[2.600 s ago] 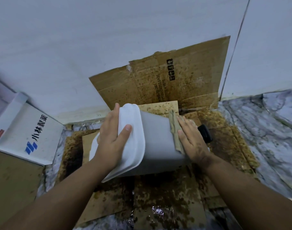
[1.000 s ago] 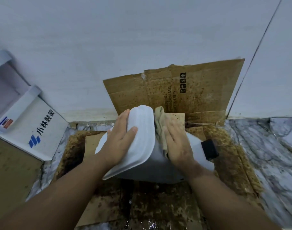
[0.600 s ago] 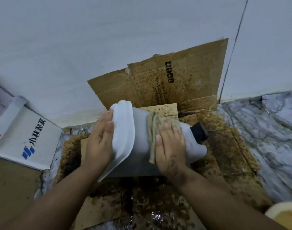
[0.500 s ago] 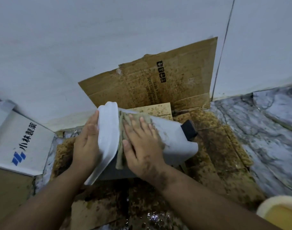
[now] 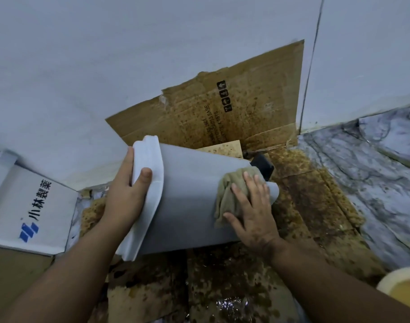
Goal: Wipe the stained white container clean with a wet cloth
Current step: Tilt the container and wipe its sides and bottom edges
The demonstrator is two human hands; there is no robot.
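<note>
The white container (image 5: 187, 199) lies tipped on its side over stained cardboard, its wide flared base toward me on the left and its black cap (image 5: 263, 165) at the far right. My left hand (image 5: 127, 194) grips the base rim, thumb over its face. My right hand (image 5: 252, 213) lies flat with fingers spread, pressing a crumpled olive-tan cloth (image 5: 229, 194) against the container's side near the neck end.
Stained, wet cardboard (image 5: 222, 283) covers the marble floor, and another sheet (image 5: 222, 108) leans on the white wall. A white box with blue printing (image 5: 29, 206) lies at the left. A yellowish tub rim (image 5: 399, 283) shows at the lower right.
My right hand has slid the cloth along the container's side from beside the base rim out to the neck end. My left hand has kept its hold on the base.
</note>
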